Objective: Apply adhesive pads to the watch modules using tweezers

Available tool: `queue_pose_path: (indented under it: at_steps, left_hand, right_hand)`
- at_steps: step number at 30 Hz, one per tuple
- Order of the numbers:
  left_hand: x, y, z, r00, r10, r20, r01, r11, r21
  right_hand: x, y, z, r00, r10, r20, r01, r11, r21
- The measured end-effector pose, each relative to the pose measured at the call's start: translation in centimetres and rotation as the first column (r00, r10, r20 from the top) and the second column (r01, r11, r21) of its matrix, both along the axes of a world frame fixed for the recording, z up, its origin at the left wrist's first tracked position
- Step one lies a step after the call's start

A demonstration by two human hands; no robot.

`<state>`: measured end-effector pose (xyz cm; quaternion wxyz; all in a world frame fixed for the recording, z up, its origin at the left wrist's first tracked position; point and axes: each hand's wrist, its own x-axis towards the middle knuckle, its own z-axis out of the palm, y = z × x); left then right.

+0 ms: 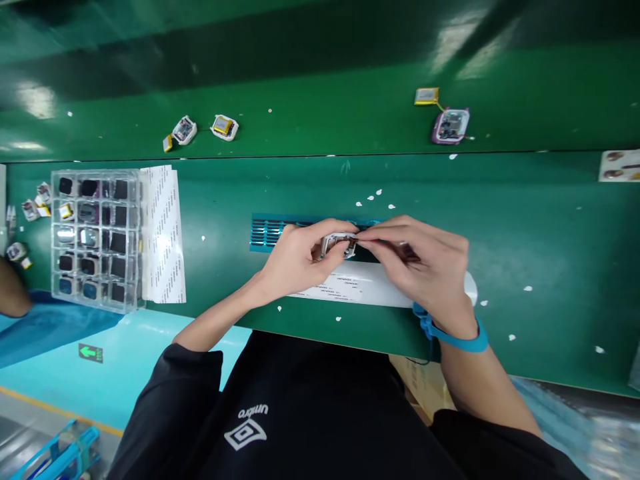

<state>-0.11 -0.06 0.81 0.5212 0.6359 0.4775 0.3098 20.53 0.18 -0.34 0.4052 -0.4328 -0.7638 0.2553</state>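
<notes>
A small white device casing (339, 245) is pinched between the thumb and fingers of my left hand (303, 260). Brownish and metallic parts show inside it. At the casing's right edge, my right hand (420, 260) has thumb and index finger pressed together; whatever lies between those fingertips is too small to make out. A blue wristband (463, 339) circles my right wrist. Beneath the hands are a blue sheet with dark strips (267, 231) and a white printed backing sheet (340, 285), both partly covered.
On the left stand a clear compartment tray (96, 240) of square parts and white printed sheets (164, 233). Open casings with batteries lie at the back (225, 127), (451, 125). Small white tabs (379, 192) are scattered about. Another person's arm (13, 290) shows at the far left.
</notes>
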Motion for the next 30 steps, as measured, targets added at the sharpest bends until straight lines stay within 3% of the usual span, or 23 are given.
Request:
queue_pose_path:
  at_steps: [4, 9, 14, 23, 30]
  left_hand:
    - [0.0, 0.1, -0.2, 0.976, -0.009, 0.219, 0.054, 0.978, -0.201]
    - [-0.1, 0.5, 0.5, 0.935, -0.013, 0.353, 0.139, 0.933, -0.333]
    - [-0.1, 0.4, 0.9, 0.918, -0.033, 0.395, 0.179, 0.924, -0.338]
    - [0.2, 0.1, -0.2, 0.936, 0.006, 0.352, 0.101, 0.953, -0.286]
    - [0.5, 0.0, -0.4, 0.919, 0.033, 0.393, 0.089, 0.954, -0.288]
  right_hand:
    - [0.3, 0.0, 0.1, 0.998, -0.049, 0.034, 0.047, 0.998, 0.037]
    - [0.6, -0.2, -0.1, 0.995, -0.043, 0.092, 0.019, 0.970, 0.243]
    - [1.0, -0.3, -0.2, 0.980, -0.052, 0.190, -0.015, 0.943, 0.333]
    - [1.6, -0.4, -0.6, 0.965, -0.067, 0.254, 0.013, 0.978, 0.209]
    - [1.3, -0.4, -0.7, 0.958, -0.087, 0.274, -0.001, 0.952, 0.307]
